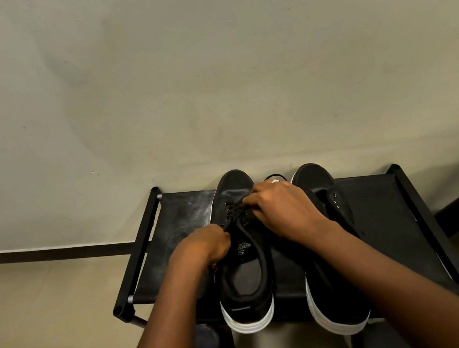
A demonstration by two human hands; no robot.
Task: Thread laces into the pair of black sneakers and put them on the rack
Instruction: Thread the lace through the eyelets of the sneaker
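White print is showing upside down on the insole (246,279) of the left sneaker (241,259), just behind its tongue: a large "S" and a partly hidden word, possibly "SPORT"; nothing else is reading clearly.

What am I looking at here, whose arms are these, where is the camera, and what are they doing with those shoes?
There is no machine here. This is one picture from a wide-angle camera worn on a person's head, looking forward and down, so the two arms are that person's own. A black rack stands against the wall, with two black sneakers on top. The left sneaker already has a black lace crossing its eyelets. The left hand pinches the lace near the tongue, and the right hand pinches it higher up. The right sneaker sits beside it, partly hidden by the right arm; its visible eyelets look empty.
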